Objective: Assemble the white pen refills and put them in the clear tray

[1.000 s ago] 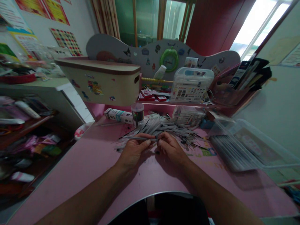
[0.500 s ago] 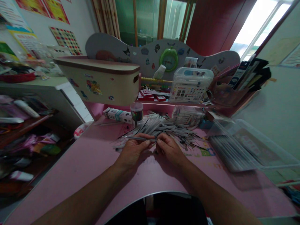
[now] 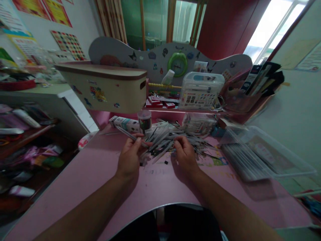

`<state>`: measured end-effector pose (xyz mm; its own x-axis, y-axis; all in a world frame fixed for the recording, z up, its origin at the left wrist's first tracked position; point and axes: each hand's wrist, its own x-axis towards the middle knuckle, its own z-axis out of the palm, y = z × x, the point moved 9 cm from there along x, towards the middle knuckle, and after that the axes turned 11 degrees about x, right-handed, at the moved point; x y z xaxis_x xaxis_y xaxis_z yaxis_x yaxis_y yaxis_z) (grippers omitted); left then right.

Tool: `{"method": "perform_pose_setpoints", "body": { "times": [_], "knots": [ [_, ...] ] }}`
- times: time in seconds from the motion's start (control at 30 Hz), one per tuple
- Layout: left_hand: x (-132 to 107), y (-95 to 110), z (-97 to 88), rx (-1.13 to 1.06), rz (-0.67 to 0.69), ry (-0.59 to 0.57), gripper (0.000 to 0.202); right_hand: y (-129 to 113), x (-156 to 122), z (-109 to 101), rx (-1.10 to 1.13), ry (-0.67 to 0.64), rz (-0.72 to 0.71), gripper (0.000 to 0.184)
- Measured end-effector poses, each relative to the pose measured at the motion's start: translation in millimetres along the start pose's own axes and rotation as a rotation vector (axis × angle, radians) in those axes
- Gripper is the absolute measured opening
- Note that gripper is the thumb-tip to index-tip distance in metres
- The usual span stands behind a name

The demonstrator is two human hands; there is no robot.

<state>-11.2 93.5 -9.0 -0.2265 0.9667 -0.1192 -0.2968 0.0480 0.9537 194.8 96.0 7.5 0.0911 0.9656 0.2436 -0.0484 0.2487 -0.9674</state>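
Observation:
My left hand (image 3: 128, 159) is closed around a slim grey pen (image 3: 126, 133), which tilts up to the left past the fingers. To the right, my right hand (image 3: 186, 156) has thumb and fingertips pressed together at the front of a heap of pen parts (image 3: 162, 135). What those fingertips hold, if anything, is hidden. The heap is made of several pale, thin tubes and dark-tipped sticks lying criss-cross. A tiny black piece (image 3: 166, 162) lies on the pink desk (image 3: 160, 190) between my hands.
A clear cup (image 3: 144, 122) and a printed long box (image 3: 125, 124) stand behind my left hand. On the right, a clear plastic box (image 3: 250, 160) holds rows of grey pens. A cream bin (image 3: 107, 92) and a clear marker case (image 3: 202, 92) sit on the shelf.
My hands were together at the pen; now they are apart. The left moved left with the pen tilted up more steeply, and the right moved right to the heap.

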Motion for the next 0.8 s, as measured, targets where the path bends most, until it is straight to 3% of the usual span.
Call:
{"method": "perform_pose_setpoints", "body": {
  "times": [0.1,0.3,0.43,0.6,0.8],
  "knots": [
    [4,12,-7.3,-0.009,0.128,0.05,0.011,-14,2,-11,-0.197,0.106,-0.157,0.01],
    [4,18,-4.8,0.023,0.175,0.018,0.008,-14,3,4,-0.458,-0.031,-0.335,0.015],
    [5,17,-8.8,0.042,0.181,0.042,0.023,-5,2,11,-0.567,-0.105,-0.348,0.022],
    [6,13,-7.7,0.09,0.167,0.024,0.026,4,8,0,-0.817,-0.022,-0.296,0.036],
    [-1,8,9.5,0.172,0.101,-0.114,0.02,5,9,12,-0.967,-0.129,-0.306,0.039]
  ]
}}
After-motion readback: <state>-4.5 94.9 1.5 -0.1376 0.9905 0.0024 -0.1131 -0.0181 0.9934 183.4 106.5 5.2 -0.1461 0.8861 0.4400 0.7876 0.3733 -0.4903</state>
